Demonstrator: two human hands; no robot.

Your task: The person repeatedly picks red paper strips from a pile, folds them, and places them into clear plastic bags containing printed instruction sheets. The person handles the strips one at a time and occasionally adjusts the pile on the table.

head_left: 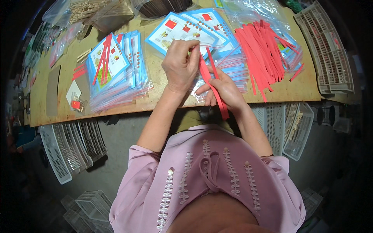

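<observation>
My left hand [180, 66] is closed in a pinch at the upper end of a long red strip [204, 69]. Lower down, my right hand [227, 91] holds the same strip between thumb and fingers, and its tail hangs past the table edge. A second, narrower red strip [211, 61] runs up from the right hand. Beneath both hands lies a pile of clear plastic bags with blue-bordered printed cards [182, 31]. To the right, a heap of loose red strips [264, 54] rests on more bags. Whatever else the left fingertips pinch is hidden.
At left stands a stack of bagged cards [112, 58] with red strips on top. Thin wooden sticks [87, 9] and a bag of dark pieces [163, 7] sit at the back. A plastic crate [326, 48] borders the wooden table [159, 99]; more crates [68, 147] are below.
</observation>
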